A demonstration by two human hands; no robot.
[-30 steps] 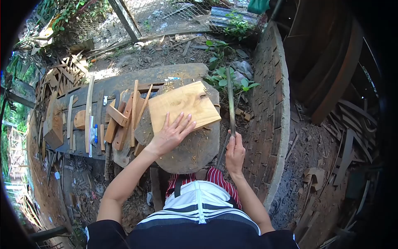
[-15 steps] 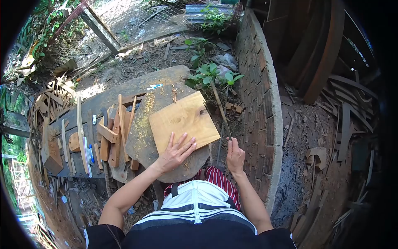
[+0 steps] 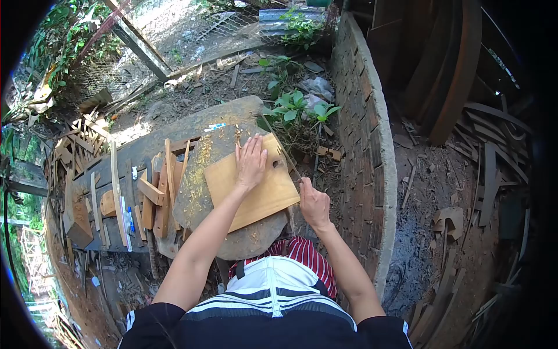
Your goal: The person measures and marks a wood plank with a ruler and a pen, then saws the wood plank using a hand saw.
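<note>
A flat, light-brown wooden board (image 3: 256,200) with a dark knot near its right edge lies on a round, worn wooden block (image 3: 224,148). My left hand (image 3: 251,164) rests flat on the board's upper part, fingers stretched out. Off the board's near right corner, my right hand (image 3: 314,203) is closed round the near end of a long, thin-bladed tool (image 3: 289,161). Its narrow length slants up and left along the board's right edge, overlapping a small notch there; I cannot tell what kind of blade it is. Wood shavings (image 3: 202,156) lie on the block.
Left of the block, a plank bench holds wood offcuts (image 3: 165,189), narrow strips and a blue pen (image 3: 131,220). A low brick wall (image 3: 365,145) runs close on my right. Green plants (image 3: 290,107) grow beyond the board. Scrap wood (image 3: 488,174) lies past the wall.
My left hand has slid from the board's near edge to its upper part. My right hand has moved left and up, bringing the tool against the board's right edge. The board has shifted slightly left.
</note>
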